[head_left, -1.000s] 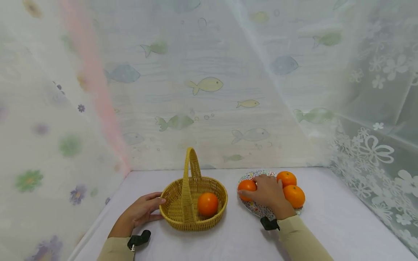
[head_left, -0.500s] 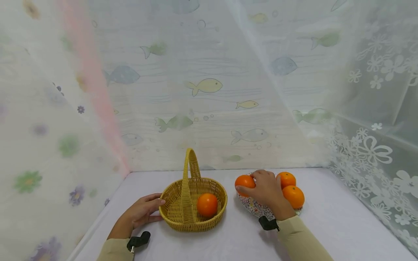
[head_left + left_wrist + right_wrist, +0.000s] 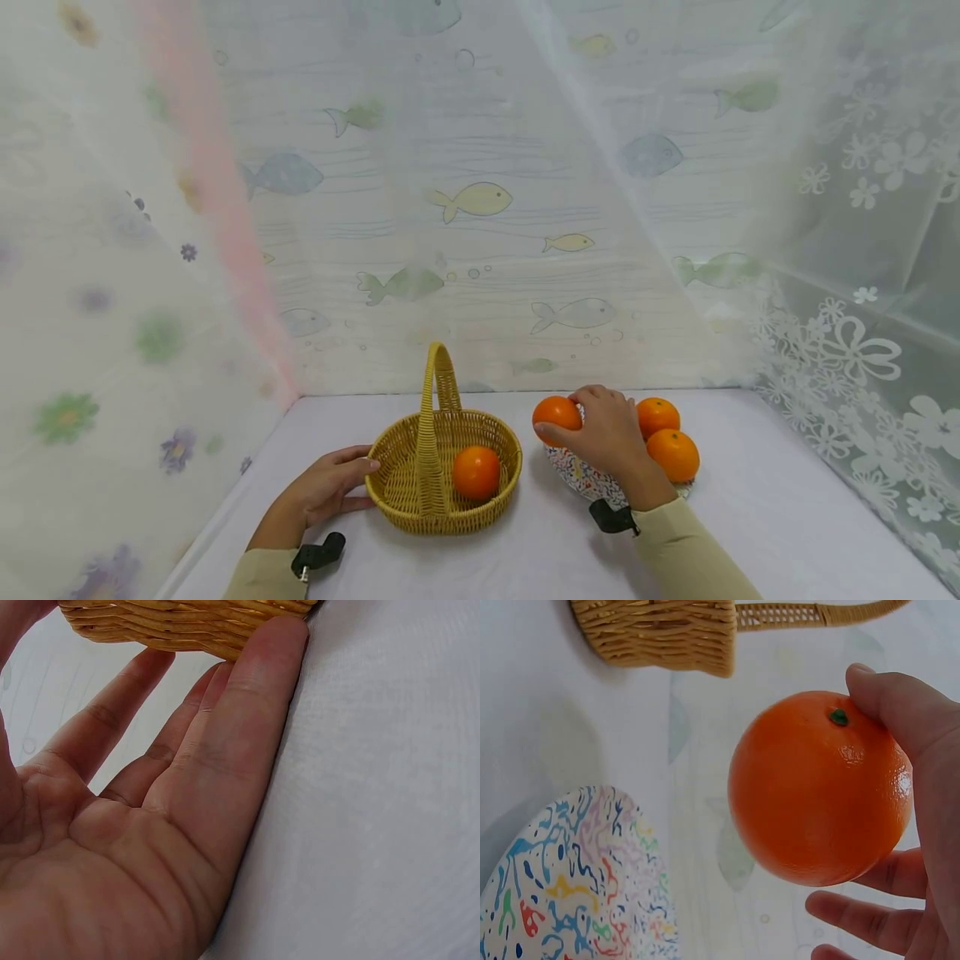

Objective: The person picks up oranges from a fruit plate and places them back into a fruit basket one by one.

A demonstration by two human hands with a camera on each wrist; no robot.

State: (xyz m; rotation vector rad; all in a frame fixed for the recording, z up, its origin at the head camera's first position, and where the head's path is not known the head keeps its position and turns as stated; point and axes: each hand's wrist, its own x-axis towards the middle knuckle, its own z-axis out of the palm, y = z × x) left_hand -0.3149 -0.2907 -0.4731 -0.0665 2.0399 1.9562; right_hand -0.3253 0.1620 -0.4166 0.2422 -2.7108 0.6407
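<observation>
My right hand (image 3: 609, 429) grips an orange (image 3: 557, 421) between thumb and fingers, above the left edge of a patterned plate (image 3: 581, 479). In the right wrist view the held orange (image 3: 817, 791) is glossy with a small green stem mark, apart from the plate (image 3: 570, 877). My left hand (image 3: 330, 486) holds the left side of a yellow wicker basket (image 3: 427, 518), thumb at the rim. Its fingers lie against the outer wall of the basket (image 3: 180, 626) in the left wrist view. Inside the basket sits another orange (image 3: 476, 472), right of the upright handle (image 3: 428, 417).
Two more oranges, a rear one (image 3: 658, 417) and a front one (image 3: 672, 456), rest at the plate's right side, beyond my right hand. A white cloth (image 3: 517, 558) covers the table. A fish-printed curtain (image 3: 480, 250) hangs behind it, with sheer flowered curtain (image 3: 862, 350) at the right.
My right hand has lifted one orange off the plate and shifted it slightly left and up. The left hand and basket have stayed in place.
</observation>
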